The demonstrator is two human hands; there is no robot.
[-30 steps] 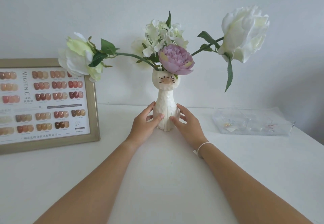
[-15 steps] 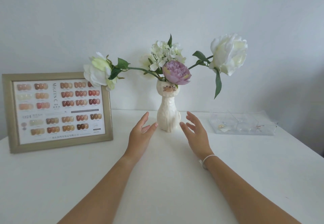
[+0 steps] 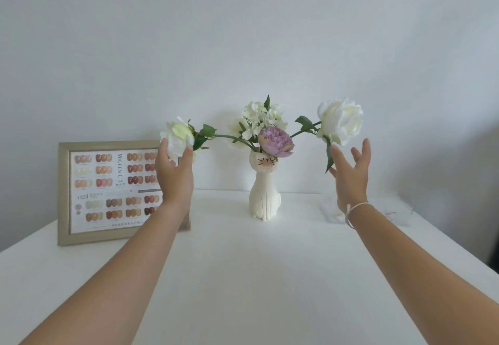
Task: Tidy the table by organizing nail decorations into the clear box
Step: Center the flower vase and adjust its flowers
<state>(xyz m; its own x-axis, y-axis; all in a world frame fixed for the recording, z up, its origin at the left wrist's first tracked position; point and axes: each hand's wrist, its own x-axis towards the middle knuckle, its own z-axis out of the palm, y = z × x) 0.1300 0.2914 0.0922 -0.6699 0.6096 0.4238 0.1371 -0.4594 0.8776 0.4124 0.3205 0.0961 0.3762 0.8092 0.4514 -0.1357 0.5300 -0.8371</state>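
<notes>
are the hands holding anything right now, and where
The left hand cups the left white rose by its bloom; the right hand is open, holding nothing.

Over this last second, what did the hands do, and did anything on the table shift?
Both hands let go of the cat vase and rose outward. The left hand now cups the left white flower; the right hand is spread open just below the right white flower, not touching it. The vase, framed nail chart and clear box appear unmoved; the camera pulled back.
</notes>
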